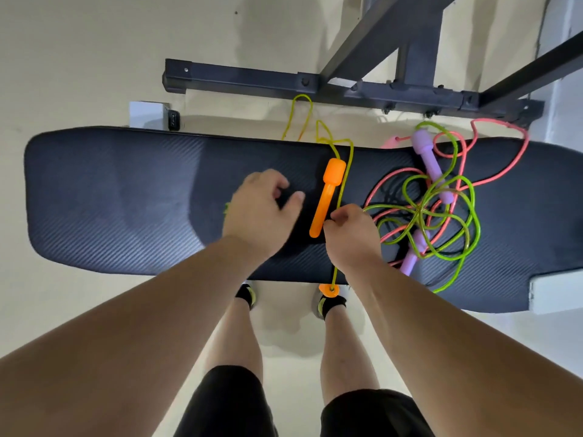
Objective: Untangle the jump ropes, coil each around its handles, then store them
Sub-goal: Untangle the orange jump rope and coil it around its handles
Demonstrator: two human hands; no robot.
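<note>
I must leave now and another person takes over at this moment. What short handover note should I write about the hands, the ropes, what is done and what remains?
Left hand: over the bench, fingers curled; I cannot tell if it holds anything.
Right hand: pinches the yellow rope beside the orange handle, which lies on the bench.
The second orange handle hangs at the near edge.
Green rope and pink rope are tangled with the purple handles on the right.
Done: the yellow rope looks free of the tangle.
Left: untangle the rest, coil all, store.
</note>
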